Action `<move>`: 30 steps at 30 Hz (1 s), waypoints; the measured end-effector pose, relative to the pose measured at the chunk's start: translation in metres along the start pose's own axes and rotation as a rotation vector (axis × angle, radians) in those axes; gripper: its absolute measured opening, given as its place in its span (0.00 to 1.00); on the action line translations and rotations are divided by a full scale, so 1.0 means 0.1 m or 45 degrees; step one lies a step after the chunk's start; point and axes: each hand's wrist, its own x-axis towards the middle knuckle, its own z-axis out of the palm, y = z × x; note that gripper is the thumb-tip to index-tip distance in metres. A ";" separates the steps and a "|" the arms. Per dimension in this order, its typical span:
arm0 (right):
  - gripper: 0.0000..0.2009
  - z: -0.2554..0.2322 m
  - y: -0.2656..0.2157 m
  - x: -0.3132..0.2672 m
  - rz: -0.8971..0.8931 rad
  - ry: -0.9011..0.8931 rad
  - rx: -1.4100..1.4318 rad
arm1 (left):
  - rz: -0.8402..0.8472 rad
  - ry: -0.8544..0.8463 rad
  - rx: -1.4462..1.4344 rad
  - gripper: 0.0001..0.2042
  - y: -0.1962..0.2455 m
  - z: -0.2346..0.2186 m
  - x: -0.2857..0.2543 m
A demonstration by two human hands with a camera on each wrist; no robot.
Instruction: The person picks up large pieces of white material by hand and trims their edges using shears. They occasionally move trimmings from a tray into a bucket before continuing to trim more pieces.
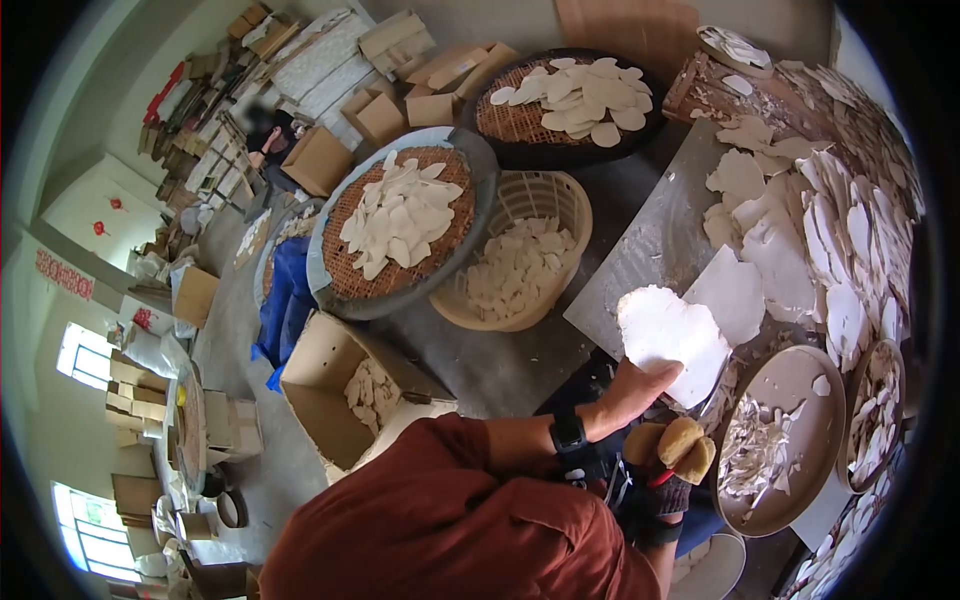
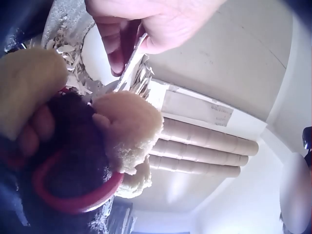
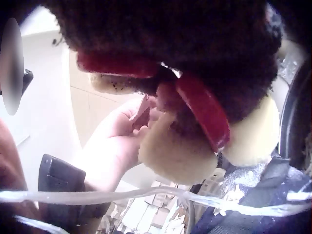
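Observation:
My bare left hand (image 1: 635,395) pinches a thin, roughly heart-shaped white slab (image 1: 672,338) by its lower edge, thumb on top. In the left wrist view this slab shows edge-on between thumb and fingers. Just below it, my right hand (image 1: 668,465) wears a dark knitted glove with thick yellow finger pads (image 3: 178,148). It grips scissors by their red loop handles (image 3: 204,112); the blades are mostly hidden by the hand. Shallow round pan (image 1: 780,500) beside my hands holds white trimmings (image 1: 758,440). More white slabs (image 1: 775,260) lie on the work surface beyond.
A cream plastic basket (image 1: 575,195) of white pieces stands ahead, near round woven trays (image 1: 335,245) piled with white discs. An open cardboard box (image 1: 310,400) sits on my left. Stacked white sheets (image 1: 870,215) crowd the far right. Another person (image 1: 268,150) is in the background.

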 end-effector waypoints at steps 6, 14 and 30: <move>0.33 0.07 0.33 -0.09 -0.141 -0.032 -0.135 | -0.050 -0.025 -0.059 0.20 0.00 -0.03 0.00; 0.29 -0.15 -0.17 -0.11 0.154 0.006 0.909 | -0.085 -0.098 -0.073 0.20 0.02 -0.09 0.01; 0.18 -0.30 -0.34 -0.01 -0.010 0.069 0.275 | -0.155 -0.115 -0.108 0.19 0.21 -0.08 0.00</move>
